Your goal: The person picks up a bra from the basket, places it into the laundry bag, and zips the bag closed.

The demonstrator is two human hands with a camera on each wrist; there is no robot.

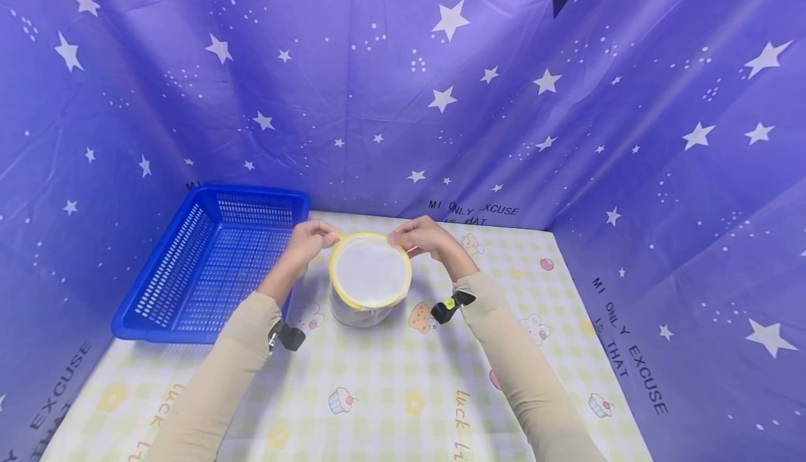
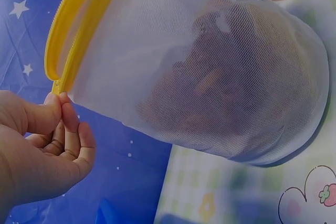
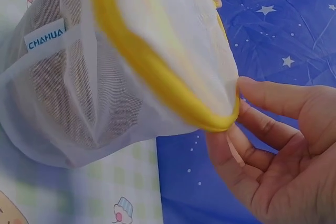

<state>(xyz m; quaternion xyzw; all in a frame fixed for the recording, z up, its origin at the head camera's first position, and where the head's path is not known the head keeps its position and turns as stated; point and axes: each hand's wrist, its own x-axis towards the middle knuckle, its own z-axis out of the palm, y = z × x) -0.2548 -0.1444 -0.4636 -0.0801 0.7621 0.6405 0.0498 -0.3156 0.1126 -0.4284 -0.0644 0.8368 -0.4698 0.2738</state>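
Observation:
A white mesh laundry bag [image 1: 370, 271] with yellow trim stands on the table, its round lid facing up. Through the mesh in the left wrist view, a brownish bundle [image 2: 210, 85] shows blurred inside. My left hand [image 1: 308, 243] pinches the zipper's end [image 2: 56, 86] between thumb and forefinger at the rim's far left. Beyond that pinch the yellow zipper edges part into a narrow gap. At the far right of the rim, my right hand [image 1: 429, 238] grips the yellow trim [image 3: 223, 123] between thumb and fingers. A white label [image 3: 45, 34] reading CHAHUA sits on the bag's side.
A blue plastic basket [image 1: 217, 266] with slotted walls stands left of the bag, close to my left forearm. The checked tablecloth [image 1: 371, 385] carries printed cupcakes, flowers and bears. Purple star-patterned curtains [image 1: 352, 98] enclose the table at the back and sides.

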